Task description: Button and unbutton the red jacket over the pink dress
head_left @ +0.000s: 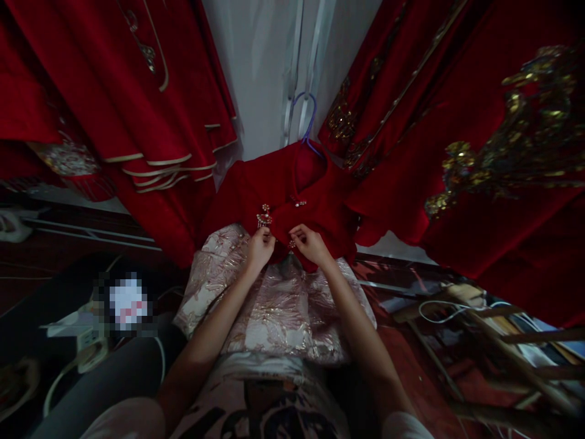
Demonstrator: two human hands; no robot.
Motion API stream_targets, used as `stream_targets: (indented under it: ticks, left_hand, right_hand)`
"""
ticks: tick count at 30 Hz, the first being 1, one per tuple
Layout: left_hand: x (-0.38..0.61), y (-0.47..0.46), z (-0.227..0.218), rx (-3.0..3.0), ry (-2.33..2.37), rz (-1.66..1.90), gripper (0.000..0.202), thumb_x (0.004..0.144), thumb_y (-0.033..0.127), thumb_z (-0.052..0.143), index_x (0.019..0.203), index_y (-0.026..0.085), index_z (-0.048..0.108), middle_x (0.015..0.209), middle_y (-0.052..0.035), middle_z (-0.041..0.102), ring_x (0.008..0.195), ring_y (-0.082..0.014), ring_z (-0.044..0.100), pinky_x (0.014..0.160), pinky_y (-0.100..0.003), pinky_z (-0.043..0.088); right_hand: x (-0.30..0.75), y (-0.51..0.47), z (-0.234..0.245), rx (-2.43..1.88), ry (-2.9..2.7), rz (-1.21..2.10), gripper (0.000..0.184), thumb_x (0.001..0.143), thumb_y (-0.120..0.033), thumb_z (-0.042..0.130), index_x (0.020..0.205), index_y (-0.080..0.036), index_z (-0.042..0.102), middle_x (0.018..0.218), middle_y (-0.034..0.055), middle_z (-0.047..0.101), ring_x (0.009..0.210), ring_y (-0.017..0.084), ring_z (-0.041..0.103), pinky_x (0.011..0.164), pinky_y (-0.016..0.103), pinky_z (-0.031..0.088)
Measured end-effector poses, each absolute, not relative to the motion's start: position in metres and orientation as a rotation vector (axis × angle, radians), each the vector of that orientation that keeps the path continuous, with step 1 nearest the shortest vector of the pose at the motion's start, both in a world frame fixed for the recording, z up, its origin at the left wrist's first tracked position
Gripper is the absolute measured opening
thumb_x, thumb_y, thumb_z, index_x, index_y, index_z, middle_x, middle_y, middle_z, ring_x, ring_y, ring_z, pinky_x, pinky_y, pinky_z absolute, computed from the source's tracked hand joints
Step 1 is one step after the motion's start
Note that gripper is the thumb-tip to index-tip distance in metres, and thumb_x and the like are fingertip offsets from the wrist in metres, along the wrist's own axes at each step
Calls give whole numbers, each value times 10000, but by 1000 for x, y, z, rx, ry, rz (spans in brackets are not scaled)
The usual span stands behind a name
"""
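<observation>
Jacket [269, 174], red, w/ purple-blue hanger [315, 116] at neck, overlaps far edge of floral brocade cloth [274, 317], right in front of & under both hands. L hand [261, 250] pinches jacket front just below beaded ornament [264, 216]; R hand [311, 245] pinches it near front edge, by small beaded clasp [292, 243]. Can't tell if fingertips grip fabric or beads. Red garments [159, 122] hang L & R.

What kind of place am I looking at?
Perhaps a dressmaker's workroom or clothing shop: red garments hang on both sides, and a red jacket with jeweled ornaments sits on a purple hanger.
</observation>
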State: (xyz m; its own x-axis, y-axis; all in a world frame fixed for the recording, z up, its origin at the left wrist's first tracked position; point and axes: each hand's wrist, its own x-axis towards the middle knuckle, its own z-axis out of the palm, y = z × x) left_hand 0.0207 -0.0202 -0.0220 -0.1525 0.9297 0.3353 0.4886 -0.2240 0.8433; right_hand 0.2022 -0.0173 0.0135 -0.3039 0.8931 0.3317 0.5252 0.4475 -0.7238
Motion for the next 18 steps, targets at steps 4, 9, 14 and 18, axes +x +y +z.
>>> stream_targets:
  ticks: [4,9,14,18]
  left_hand:
    - [30,-35,-28,1980,1808,859,121,840,230,527,923,192,608,820,-96,719,737,-219,690,671,-292,496]
    - [28,-43,-35,2257,1906,497,414,853,226,511,1263,170,511,845,-135,712,766,-264,697,716,-340,504]
    - [20,-30,-35,2328,1997,445,431,912,213,397,1332,185,491,828,-157,706,777,-291,696,723,-374,501]
    - [17,-23,-34,2274,2030,548,331,927,299,428,1205,225,591,808,-110,711,740,-255,691,676,-316,481]
  right_hand:
    - [210,-14,1,-1297,-2173,726,279,825,-381,638,1033,-196,611,799,18,702,667,124,645,610,215,456]
    - [211,-10,-4,-1274,-2196,785,250,763,-373,703,888,-172,622,690,-12,646,596,104,585,545,193,392]
    - [218,-8,-4,-1185,-2145,1040,287,720,-412,727,819,-168,612,692,-10,649,608,104,586,549,194,411]
    - [227,-8,2,-1165,-2100,1122,305,710,-424,730,814,-162,615,685,-13,647,587,95,576,534,190,412]
